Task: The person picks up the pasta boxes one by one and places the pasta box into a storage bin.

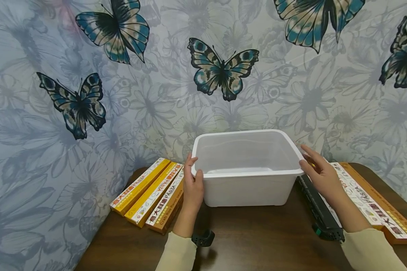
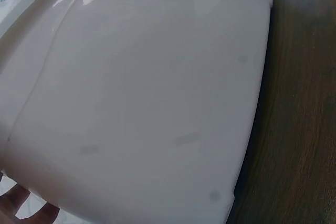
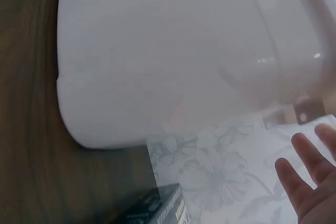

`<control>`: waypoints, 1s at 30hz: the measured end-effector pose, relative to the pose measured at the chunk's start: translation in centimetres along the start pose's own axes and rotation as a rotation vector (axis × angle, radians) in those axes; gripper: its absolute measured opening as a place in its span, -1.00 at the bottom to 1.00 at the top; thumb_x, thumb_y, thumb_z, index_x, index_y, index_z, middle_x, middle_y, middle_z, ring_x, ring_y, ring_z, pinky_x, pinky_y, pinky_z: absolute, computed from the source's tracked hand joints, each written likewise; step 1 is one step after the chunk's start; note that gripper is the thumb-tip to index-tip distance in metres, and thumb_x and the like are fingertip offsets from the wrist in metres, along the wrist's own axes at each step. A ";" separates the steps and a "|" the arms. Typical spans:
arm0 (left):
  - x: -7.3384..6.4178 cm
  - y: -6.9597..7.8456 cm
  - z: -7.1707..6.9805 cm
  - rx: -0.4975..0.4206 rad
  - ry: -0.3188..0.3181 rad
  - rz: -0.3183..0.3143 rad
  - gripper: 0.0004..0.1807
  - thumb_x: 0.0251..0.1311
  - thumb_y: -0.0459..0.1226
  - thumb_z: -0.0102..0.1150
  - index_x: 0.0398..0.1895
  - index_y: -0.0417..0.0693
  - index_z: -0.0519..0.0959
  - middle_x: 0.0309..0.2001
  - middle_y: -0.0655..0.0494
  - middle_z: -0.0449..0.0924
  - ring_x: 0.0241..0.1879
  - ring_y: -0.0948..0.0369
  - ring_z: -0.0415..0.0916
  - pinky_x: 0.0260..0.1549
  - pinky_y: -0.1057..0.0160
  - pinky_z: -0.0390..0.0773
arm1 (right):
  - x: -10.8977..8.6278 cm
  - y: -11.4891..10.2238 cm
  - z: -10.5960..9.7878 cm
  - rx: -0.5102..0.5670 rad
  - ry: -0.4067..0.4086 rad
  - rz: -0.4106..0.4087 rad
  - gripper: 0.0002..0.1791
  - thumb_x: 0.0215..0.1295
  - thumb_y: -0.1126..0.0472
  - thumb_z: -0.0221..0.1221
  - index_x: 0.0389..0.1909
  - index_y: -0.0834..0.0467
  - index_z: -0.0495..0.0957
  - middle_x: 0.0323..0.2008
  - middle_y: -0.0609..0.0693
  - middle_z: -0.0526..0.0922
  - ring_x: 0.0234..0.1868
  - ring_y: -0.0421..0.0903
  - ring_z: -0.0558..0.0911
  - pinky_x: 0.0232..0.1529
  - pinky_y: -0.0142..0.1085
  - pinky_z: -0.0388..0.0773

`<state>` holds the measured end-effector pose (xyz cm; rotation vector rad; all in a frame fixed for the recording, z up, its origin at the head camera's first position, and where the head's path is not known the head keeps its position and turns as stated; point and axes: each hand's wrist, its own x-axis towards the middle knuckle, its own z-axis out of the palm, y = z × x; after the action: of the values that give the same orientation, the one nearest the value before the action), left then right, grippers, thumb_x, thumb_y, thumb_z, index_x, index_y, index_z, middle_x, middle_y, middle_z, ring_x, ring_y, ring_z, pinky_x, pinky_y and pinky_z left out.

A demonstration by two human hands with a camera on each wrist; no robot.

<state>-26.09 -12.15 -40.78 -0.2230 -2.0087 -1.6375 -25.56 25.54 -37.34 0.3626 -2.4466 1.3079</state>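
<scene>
A white plastic bin (image 1: 247, 190) stands on the brown table, its open top facing up and its visible inside bare. My left hand (image 1: 193, 186) grips the bin's left rim, thumb at the front corner; some of its fingers (image 2: 39, 214) show past the wall in the left wrist view. At the right rim is my right hand (image 1: 325, 178), thumb against the edge. In the right wrist view its fingers (image 3: 310, 158) are straight and spread, apart from the bin wall (image 3: 173, 51).
Several yellow and orange pasta boxes (image 1: 149, 188) lie left of the bin. To the right are a black box (image 1: 320, 209), partly under my right forearm, and more orange-and-white pasta boxes (image 1: 376, 203). A butterfly-patterned wall (image 1: 149, 105) rises behind the table (image 1: 251, 237).
</scene>
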 end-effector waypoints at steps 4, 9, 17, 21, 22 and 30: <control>0.0 -0.1 0.1 0.004 0.002 0.014 -0.55 0.34 -0.20 -0.14 0.30 0.08 0.32 0.60 0.18 0.00 0.59 0.05 -0.05 0.48 -0.19 0.10 | -1.3 0.5 -0.8 -0.051 0.034 0.008 -0.31 0.50 0.04 0.06 0.57 -0.23 0.05 0.48 0.23 0.28 0.13 -0.75 0.27 -0.10 -0.85 0.28; 0.1 -0.1 0.4 0.006 0.006 0.015 -0.54 0.33 -0.18 -0.14 0.30 0.07 0.33 0.60 0.14 0.01 0.59 0.05 -0.03 0.47 -0.20 0.12 | -2.8 1.6 -2.5 -0.111 0.069 0.015 -0.24 0.47 0.04 0.10 0.57 -0.30 -0.02 0.58 -0.09 0.10 0.13 -0.81 0.17 -0.06 -0.88 0.18; 0.1 0.0 0.7 -0.003 0.002 0.015 -0.52 0.31 -0.18 -0.15 0.30 0.02 0.32 0.60 0.08 0.01 0.59 0.03 -0.03 0.47 -0.21 0.12 | -4.7 3.8 -5.5 -0.164 0.109 0.067 -0.15 0.49 0.10 0.06 0.60 -0.28 -0.23 0.61 0.22 -0.20 0.61 -0.18 -0.03 0.42 -0.63 0.03; 0.2 0.1 0.8 -0.002 -0.008 0.015 -0.52 0.31 -0.17 -0.14 0.30 0.01 0.32 0.60 0.07 0.01 0.59 0.04 -0.03 0.47 -0.20 0.11 | -5.6 4.9 -6.5 -0.172 0.124 0.135 -0.11 0.50 0.09 0.04 0.60 -0.19 -0.34 0.61 0.23 -0.34 0.55 0.41 -0.18 0.45 0.34 -0.11; 0.2 0.1 0.8 -0.001 -0.012 0.015 -0.51 0.31 -0.17 -0.15 0.31 -0.01 0.32 0.60 0.08 0.01 0.59 0.04 -0.03 0.47 -0.20 0.10 | -5.8 5.2 -6.7 -0.172 0.127 0.144 -0.11 0.51 0.09 0.03 0.61 -0.14 -0.36 0.61 0.24 -0.37 0.54 0.44 -0.21 0.32 0.48 -0.16; 0.1 0.0 0.9 -0.022 -0.026 0.018 -0.50 0.32 -0.17 -0.15 0.32 -0.05 0.31 0.61 0.07 0.00 0.59 0.04 -0.05 0.49 -0.21 0.06 | -6.7 6.5 -9.0 -0.339 0.097 0.240 -0.07 0.50 0.03 0.02 0.57 0.27 -0.35 0.53 0.48 -0.39 0.44 0.62 -0.20 0.26 0.55 -0.16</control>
<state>-26.41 -11.30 -40.83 -0.2715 -2.0025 -1.6544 -20.30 36.98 -40.34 -0.0817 -2.6254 0.9398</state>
